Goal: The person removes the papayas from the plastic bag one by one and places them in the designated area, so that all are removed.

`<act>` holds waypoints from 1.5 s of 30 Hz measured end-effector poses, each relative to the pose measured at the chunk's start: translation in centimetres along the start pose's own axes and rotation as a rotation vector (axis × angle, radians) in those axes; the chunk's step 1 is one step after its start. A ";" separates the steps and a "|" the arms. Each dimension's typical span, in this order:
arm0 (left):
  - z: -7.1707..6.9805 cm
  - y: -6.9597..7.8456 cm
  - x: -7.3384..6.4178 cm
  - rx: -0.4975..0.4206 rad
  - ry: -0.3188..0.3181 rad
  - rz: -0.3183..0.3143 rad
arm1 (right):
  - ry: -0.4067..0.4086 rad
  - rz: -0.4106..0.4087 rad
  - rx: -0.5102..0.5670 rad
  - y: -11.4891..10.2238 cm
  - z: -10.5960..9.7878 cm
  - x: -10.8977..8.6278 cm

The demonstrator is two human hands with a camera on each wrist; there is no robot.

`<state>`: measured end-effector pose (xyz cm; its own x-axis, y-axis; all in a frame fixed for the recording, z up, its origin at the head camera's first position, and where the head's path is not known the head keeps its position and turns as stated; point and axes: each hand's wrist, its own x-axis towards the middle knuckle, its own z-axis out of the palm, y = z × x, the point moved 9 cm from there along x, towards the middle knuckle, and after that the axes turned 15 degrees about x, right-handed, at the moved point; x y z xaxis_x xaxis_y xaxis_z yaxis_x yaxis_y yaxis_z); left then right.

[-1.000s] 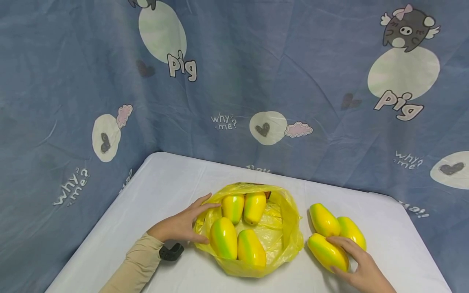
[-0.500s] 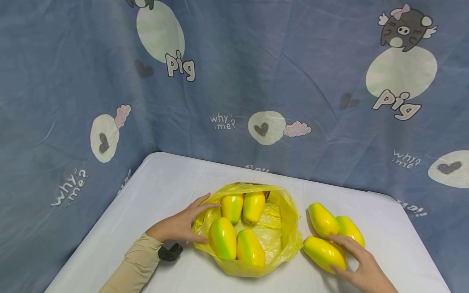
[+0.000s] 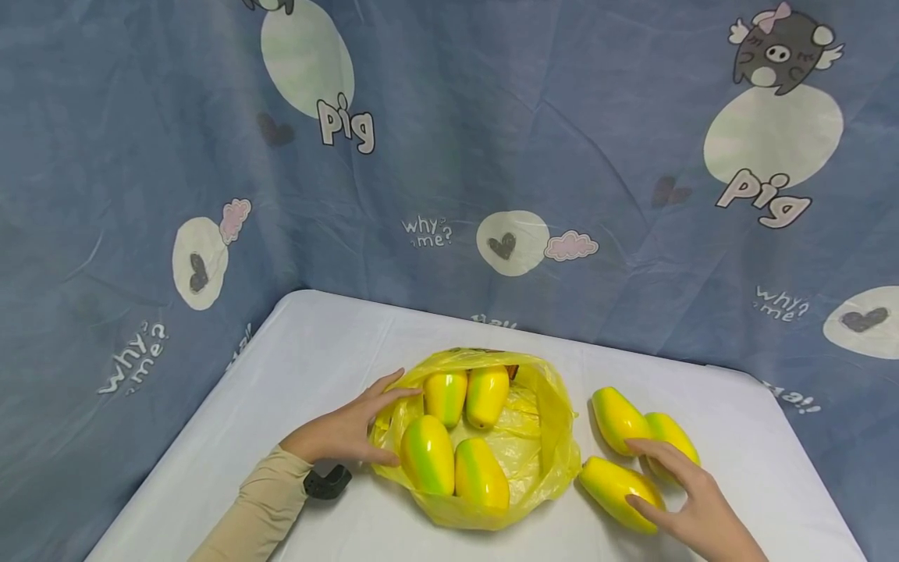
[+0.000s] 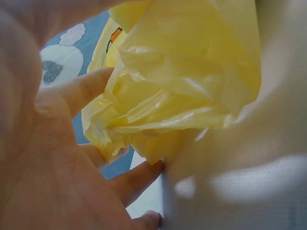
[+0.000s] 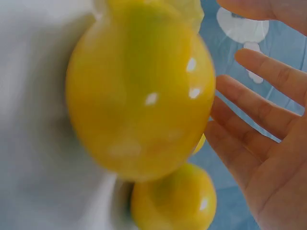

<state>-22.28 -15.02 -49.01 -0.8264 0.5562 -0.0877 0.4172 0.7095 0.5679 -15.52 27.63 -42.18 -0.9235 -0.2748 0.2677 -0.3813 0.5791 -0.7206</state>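
My left hand (image 3: 354, 429) spreads its thumb and fingers against the left side of a yellow plastic bag (image 3: 562, 437). The left wrist view shows straight fingers (image 4: 88, 88) by the crinkled plastic bag (image 4: 182, 72). Several glossy yellow-green mangoes, among them one at the front left (image 3: 427, 457), lie inside the bag's wide mouth. Right of the bag, my right hand (image 3: 702, 499) hovers with fingers apart over a loose mango (image 3: 618, 493). In the right wrist view that mango (image 5: 139, 96) sits beside the extended right hand (image 5: 273, 129), whose fingertips look close; contact is unclear.
Two more mangoes, one farther back (image 3: 620, 420) and one at the right (image 3: 670, 439), lie together on the white table (image 3: 337, 343). A black object (image 3: 328, 482) is by the left wrist. A blue printed curtain (image 3: 421, 156) hangs behind the table.
The nearest loose mango has turned and shifted slightly toward the front, apart from the other two. My right fingers have spread wider around it. The left hand and bag have stayed in place.
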 end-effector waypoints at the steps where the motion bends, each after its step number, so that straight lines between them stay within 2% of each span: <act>1: 0.0 0.0 0.0 0.000 0.001 -0.001 | -0.001 -0.008 0.005 -0.3 0.0 0.1; 11: 0.0 -0.1 0.2 0.013 0.002 -0.002 | -0.020 -0.006 -0.019 -2.1 0.6 1.6; 27: -0.1 0.0 0.1 0.012 0.001 0.000 | -0.069 -0.086 -0.020 -4.7 1.8 4.8; 38: 0.1 -0.2 0.1 0.016 0.000 0.000 | -0.106 0.000 0.083 -5.4 3.2 7.5; 45: 0.0 -0.2 0.2 0.004 0.002 0.002 | -0.188 0.026 0.156 -5.6 4.8 8.9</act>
<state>-22.53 -15.03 -49.12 -0.8264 0.5566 -0.0851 0.4202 0.7101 0.5650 -21.38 18.30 -38.81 -0.9030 -0.4080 0.1348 -0.3330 0.4661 -0.8197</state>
